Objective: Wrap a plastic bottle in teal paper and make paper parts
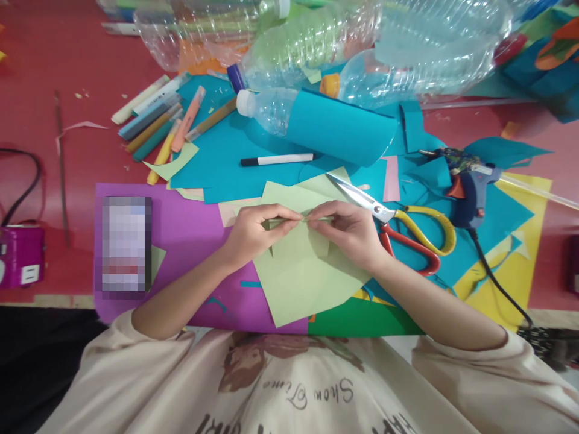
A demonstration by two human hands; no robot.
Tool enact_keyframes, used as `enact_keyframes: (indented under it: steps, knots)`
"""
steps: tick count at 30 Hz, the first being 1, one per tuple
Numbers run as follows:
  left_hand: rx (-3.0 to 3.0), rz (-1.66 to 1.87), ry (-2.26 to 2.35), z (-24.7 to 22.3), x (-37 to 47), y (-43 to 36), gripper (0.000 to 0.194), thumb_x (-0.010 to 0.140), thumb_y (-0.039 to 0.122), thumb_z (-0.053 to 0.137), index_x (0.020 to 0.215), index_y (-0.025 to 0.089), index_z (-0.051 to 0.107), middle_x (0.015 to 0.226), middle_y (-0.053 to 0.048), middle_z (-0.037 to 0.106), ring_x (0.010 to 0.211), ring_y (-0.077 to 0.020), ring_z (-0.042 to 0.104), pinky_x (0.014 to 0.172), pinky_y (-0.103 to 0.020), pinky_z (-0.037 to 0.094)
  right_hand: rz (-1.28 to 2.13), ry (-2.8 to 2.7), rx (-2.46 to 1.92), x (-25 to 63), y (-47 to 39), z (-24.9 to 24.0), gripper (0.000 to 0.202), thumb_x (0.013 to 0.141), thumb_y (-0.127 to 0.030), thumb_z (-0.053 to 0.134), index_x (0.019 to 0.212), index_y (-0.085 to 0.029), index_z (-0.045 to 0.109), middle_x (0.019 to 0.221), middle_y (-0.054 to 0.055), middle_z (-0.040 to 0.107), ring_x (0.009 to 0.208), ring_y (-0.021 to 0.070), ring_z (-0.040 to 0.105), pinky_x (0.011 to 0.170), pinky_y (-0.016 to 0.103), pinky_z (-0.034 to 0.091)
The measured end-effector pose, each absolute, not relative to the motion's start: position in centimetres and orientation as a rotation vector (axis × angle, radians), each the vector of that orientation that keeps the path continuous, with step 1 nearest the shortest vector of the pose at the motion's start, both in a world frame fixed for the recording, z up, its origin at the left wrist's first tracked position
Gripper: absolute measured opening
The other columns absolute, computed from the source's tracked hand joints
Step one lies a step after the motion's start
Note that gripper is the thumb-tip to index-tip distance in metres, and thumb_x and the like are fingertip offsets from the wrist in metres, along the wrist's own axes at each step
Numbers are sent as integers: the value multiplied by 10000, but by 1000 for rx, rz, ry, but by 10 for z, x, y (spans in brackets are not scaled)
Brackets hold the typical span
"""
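the readable lettering is on the cream t-shirt (181, 386): the script words "show time" appear upside down, and larger block letters nearer the body are cut off by the lower edge of the view. the display of the smartphone (123, 244) is pixelated and cannot be read; the white label on the purple box (18, 256) is too small to make out. both forearms extend forward and converge over the pale green sheet (298, 289). the left hand (257, 234) and the right hand (350, 232) face each other, thumb and index fingertips almost meeting. each grip is narrow: thumb and forefinger pinch a small pale green paper piece (304, 218), located between the fingertips above the sheet and mostly covered by the fingers. the scissors (380, 211), with one yellow and one red handle, lie just beside the right hand, blade tips over the far corner of the sheet. beyond the hands, a white marker (283, 160) with a black cap rests on the blue paper (212, 160). a glue gun (473, 187) lies farther right, its cord running toward the near edge.
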State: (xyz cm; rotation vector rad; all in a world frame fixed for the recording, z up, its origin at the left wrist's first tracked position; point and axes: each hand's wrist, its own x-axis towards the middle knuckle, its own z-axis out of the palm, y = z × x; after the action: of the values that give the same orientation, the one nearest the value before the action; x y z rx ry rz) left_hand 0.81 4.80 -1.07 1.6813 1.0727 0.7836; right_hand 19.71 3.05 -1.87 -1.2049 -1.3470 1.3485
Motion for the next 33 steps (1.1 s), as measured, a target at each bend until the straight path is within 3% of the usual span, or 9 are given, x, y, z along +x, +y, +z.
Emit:
enact_keyframes:
  steps: [5,9,12,16,22,33]
  knots:
    - [1735,795,1093,-11,8,47,120,842,270,635,854,206,737,852,-22,770,776,-146,715,713,-215,552,1371,-1303,-1264,196,31,-20,206,710,-353,749,844,-206,694,890,41,727,816,167,670,684,290,543]
    - [1742,771,1090,-11,8,47,141,852,289,619,856,200,728,860,-30,766,798,-142,712,730,-207,547,1334,-1382,-1321,196,30,-18,205,757,-405,707,746,-201,706,745,32,722,697,159,656,603,284,511]
    - [1704,717,1115,-9,8,47,180,843,329,621,913,194,717,901,-36,760,794,-146,704,672,-201,536,1324,-1390,-1328,197,30,-16,191,755,-391,711,720,-203,718,712,28,721,646,151,641,566,277,494]
    - [1675,688,1122,-9,7,48,238,865,381,587,908,195,728,839,-27,761,636,-113,655,489,-186,442,1327,-1364,-1318,197,30,-16,145,746,-343,720,719,-201,726,714,29,725,650,150,642,563,272,494]
    - [1690,734,1082,-13,6,50,182,859,333,615,884,207,744,878,-25,770,756,-126,698,635,-180,508,1361,-1304,-1285,196,31,-17,70,729,-273,720,718,-204,728,726,25,727,681,152,647,613,285,513]
    - [1756,803,1058,-18,6,51,127,840,234,638,894,208,750,888,-12,774,779,-127,717,688,-177,541,1441,-1242,-1256,196,36,-20,44,703,-200,708,742,-192,728,734,15,722,689,134,644,621,266,494]
